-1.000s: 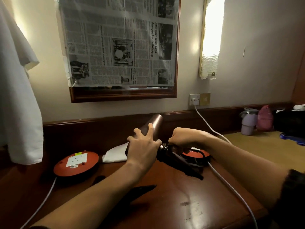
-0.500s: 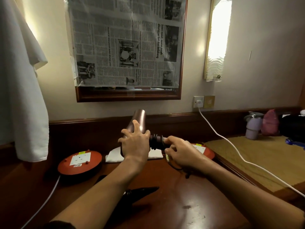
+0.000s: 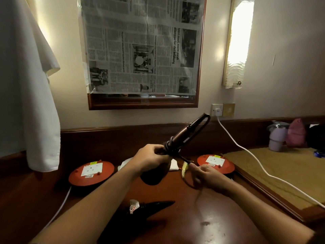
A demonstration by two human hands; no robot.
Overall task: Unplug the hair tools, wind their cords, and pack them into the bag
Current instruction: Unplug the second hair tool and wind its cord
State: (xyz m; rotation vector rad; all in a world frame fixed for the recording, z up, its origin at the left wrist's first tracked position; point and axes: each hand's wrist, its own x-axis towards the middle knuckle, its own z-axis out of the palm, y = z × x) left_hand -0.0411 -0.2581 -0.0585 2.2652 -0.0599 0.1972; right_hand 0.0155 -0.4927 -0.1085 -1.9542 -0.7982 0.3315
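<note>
My left hand point(image 3: 151, 160) grips a bronze hair dryer point(image 3: 186, 133) above the wooden desk point(image 3: 219, 217). Its dark barrel end points down toward me and its folded handle sticks up to the right. Black cord point(image 3: 169, 148) is wound in several turns round the base of the handle. My right hand point(image 3: 205, 175) pinches the loose end of that cord, low and to the right of the dryer, beside a yellow tag point(image 3: 184, 169). A black pointed hair tool point(image 3: 154, 208) with a paper tag lies on the desk between my forearms. No bag is in view.
Two orange extension reels point(image 3: 91, 173) point(image 3: 217, 163) sit at the back of the desk. A white cable point(image 3: 246, 150) runs from the wall socket point(image 3: 217, 110) across the yellow mat point(image 3: 290, 169). A white cloth point(image 3: 26, 85) hangs at left; bottles point(image 3: 277, 138) stand far right.
The dryer has been turned over: its barrel pointed up before, now the handle does. My right hand left the handle and moved down and right, holding the cord end.
</note>
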